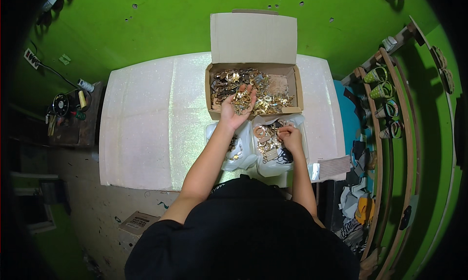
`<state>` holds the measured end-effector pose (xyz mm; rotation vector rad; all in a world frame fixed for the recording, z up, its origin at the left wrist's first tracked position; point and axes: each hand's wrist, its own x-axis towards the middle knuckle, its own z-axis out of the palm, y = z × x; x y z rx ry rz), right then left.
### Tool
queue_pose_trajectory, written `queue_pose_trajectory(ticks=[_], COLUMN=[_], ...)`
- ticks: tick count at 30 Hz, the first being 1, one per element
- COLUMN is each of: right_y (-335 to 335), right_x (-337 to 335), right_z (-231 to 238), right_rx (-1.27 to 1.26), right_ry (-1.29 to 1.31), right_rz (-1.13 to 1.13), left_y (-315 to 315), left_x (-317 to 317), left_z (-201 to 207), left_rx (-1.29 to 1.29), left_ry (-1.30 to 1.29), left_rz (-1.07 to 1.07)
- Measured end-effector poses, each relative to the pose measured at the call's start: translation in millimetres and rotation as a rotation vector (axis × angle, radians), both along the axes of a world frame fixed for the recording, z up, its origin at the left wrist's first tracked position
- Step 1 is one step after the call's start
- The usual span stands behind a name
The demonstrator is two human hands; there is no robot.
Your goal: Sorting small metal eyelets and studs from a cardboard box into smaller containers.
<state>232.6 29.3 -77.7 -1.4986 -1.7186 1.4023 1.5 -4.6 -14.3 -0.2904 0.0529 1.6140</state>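
From my remote seat, the nearest thing I see is the wearer's black shirt [239, 231], which fills the bottom of the view and covers part of the table's near edge. Past it, two pale plastic tubs stand side by side. The left tub [247, 155] is largely hidden under the left forearm [207, 165], so I make out only a few small dark and gold bits in it. The right tub [270, 170] holds a jumble of tan, gold and black pieces, most too small to name. Over that tub the right hand [292, 138] has its fingertips drawn together — whether anything is pinched there, I cannot tell. A little farther out, the left hand [234, 116] is turned palm up with fingers curled, cradling a heap of gold-coloured metal pieces [241, 102] above the near side of an open cardboard box [299, 90]. More metal bits [234, 77] lie in the box, densest to the left, and the hand blocks some of them; single shapes blur into glitter. The box's lid [253, 38] stands raised behind. All this rests on a shimmering whitish table [141, 124] against a green wall [170, 31]. On the right, a rack of sandals [381, 90] bends with the lens — the outermost corners vanish into black.
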Motion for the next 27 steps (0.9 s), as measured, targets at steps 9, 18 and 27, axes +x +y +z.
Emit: queue_pose_trajectory(ticks=[9, 18, 27], right_y=[-12.0, -0.2, 3.4], right_x=[-11.6, -70.4, -127.9], right_z=[17.6, 93.5, 126.0], right_rx=[0.853, 0.625, 0.866], right_ry=[-0.332, 0.061, -0.171], right_rz=[-0.057, 0.071, 0.221], left_y=[0.5, 1.8, 3.5], left_x=[1.0, 0.7, -2.4], left_z=[0.5, 3.7, 0.2], left_rx=[0.028, 0.029, 0.055], left_ry=[-0.002, 0.01, 0.17], left_rz=[0.003, 0.003, 0.027])
